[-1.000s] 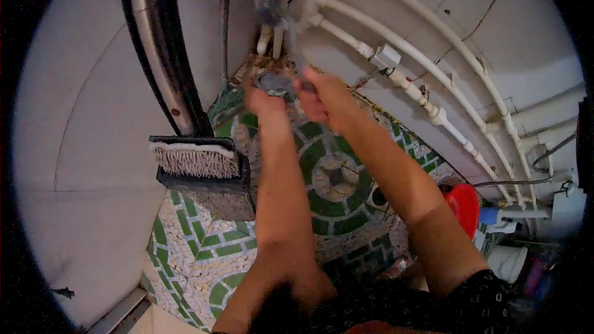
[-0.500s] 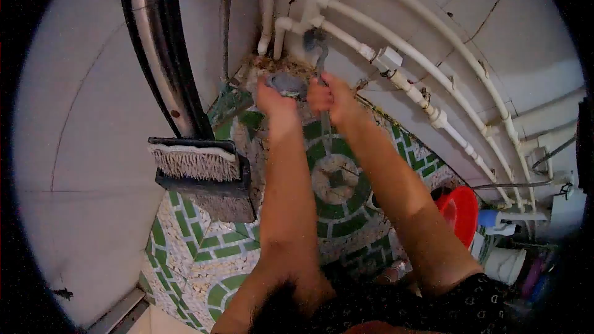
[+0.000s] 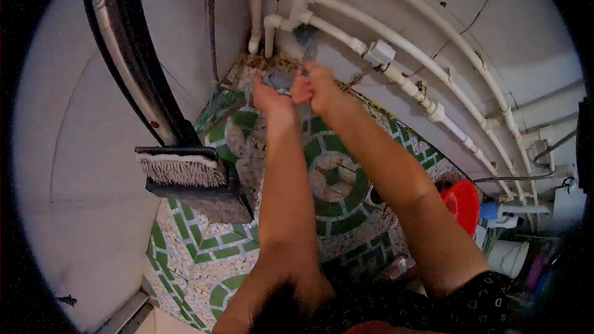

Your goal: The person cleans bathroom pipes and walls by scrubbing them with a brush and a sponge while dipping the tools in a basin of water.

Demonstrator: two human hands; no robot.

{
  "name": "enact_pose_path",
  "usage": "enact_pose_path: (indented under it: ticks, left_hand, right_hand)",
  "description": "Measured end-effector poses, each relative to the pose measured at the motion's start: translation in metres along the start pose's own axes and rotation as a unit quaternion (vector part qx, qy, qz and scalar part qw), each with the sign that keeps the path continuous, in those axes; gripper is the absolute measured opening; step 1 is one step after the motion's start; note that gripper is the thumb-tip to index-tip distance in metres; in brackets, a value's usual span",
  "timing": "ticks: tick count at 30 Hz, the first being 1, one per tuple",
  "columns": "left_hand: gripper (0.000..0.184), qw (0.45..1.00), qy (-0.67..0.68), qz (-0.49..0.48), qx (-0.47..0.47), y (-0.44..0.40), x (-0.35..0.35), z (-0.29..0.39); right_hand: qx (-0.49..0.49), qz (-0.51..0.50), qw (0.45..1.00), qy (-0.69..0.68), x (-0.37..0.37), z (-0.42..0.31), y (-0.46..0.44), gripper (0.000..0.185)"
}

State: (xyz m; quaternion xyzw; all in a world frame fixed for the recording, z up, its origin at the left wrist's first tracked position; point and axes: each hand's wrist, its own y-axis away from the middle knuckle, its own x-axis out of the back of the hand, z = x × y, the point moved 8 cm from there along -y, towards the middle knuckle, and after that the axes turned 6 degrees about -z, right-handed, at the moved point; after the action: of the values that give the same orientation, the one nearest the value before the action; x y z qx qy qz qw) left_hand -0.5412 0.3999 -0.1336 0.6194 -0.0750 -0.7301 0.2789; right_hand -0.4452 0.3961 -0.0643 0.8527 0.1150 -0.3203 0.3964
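Observation:
My left hand (image 3: pixel 271 98) is closed around a round grey object (image 3: pixel 279 80), perhaps a drain cover, near the dirty floor corner. Beside it on the right, my right hand (image 3: pixel 314 88) grips the handle of a brush. The dark brush head (image 3: pixel 304 34) points up in front of the white pipes and looks blurred. The two hands are close together. Their far sides and the underside of the grey object are hidden.
White pipes (image 3: pixel 396 36) run along the right wall. A mop head (image 3: pixel 185 172) in a black frame hangs at left beside a metal pole (image 3: pixel 117 37). A red basin (image 3: pixel 461 205) and a white bucket (image 3: pixel 507 256) stand at right. The floor (image 3: pixel 216 241) has green tiles.
The brush in my right hand swung right from over the left pipes, then shifted slightly left. Both hands stay near the corner. The view has turned a little, moving the mop left.

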Motion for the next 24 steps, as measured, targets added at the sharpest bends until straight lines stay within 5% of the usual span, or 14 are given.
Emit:
enact_pose_path:
  ticks: [2, 5, 6, 7, 9, 10, 12, 13, 16, 18, 21, 23, 24]
  left_hand:
    - [0.015, 1.000, -0.005, -0.003, -0.009, -0.003, -0.004, 0.001]
    - [0.016, 0.982, -0.134, -0.020, -0.129, 0.000, 0.004, 0.016]
    - [0.017, 0.980, -0.149, -0.018, -0.134, 0.000, 0.007, 0.012]
    - [0.018, 0.976, -0.164, -0.016, -0.139, -0.001, 0.011, 0.008]
    - [0.019, 0.994, -0.087, 0.016, -0.072, -0.013, 0.018, -0.006]
    - [0.020, 0.997, -0.046, 0.029, -0.054, 0.000, 0.014, -0.012]
    - [0.022, 0.998, 0.030, 0.046, -0.021, 0.032, -0.001, -0.015]
    - [0.022, 0.998, 0.037, 0.048, -0.032, 0.021, 0.003, -0.010]
    - [0.022, 0.995, 0.048, 0.063, -0.065, 0.007, 0.025, 0.003]
    - [0.022, 0.995, 0.018, 0.046, -0.085, 0.014, 0.014, 0.022]
    - [0.021, 0.993, 0.033, 0.074, -0.082, -0.026, 0.046, 0.019]
    - [0.022, 0.993, 0.016, 0.099, -0.066, 0.002, 0.026, 0.017]
    - [0.023, 0.992, 0.007, 0.113, -0.057, 0.014, 0.020, 0.013]
  right_hand:
    - [0.067, 0.067, 0.989, 0.114, -0.025, 0.001, 0.042, 0.024]
    - [0.003, -0.065, 0.997, 0.032, -0.004, 0.006, -0.003, 0.022]
    - [0.245, -0.198, 0.929, 0.194, -0.018, -0.027, -0.012, 0.023]
    - [0.461, -0.310, 0.759, 0.340, -0.036, -0.039, -0.008, 0.024]
    - [0.496, -0.316, 0.494, 0.641, -0.020, -0.008, -0.025, 0.026]
    - [0.337, -0.219, 0.457, 0.794, 0.026, -0.005, -0.049, 0.027]
    - [0.177, -0.020, 0.395, 0.901, 0.075, -0.016, -0.027, 0.031]
    - [0.193, 0.060, 0.390, 0.898, 0.067, -0.016, 0.010, 0.033]
    - [0.281, -0.013, 0.422, 0.862, 0.064, -0.013, 0.072, 0.034]
    - [0.435, 0.028, 0.379, 0.816, 0.065, -0.025, 0.100, 0.035]
    - [0.252, 0.134, 0.530, 0.798, 0.041, -0.071, 0.080, 0.037]
    - [0.290, 0.046, 0.422, 0.858, 0.002, -0.067, 0.045, 0.039]
    - [0.279, 0.059, 0.472, 0.834, -0.010, -0.066, 0.033, 0.039]
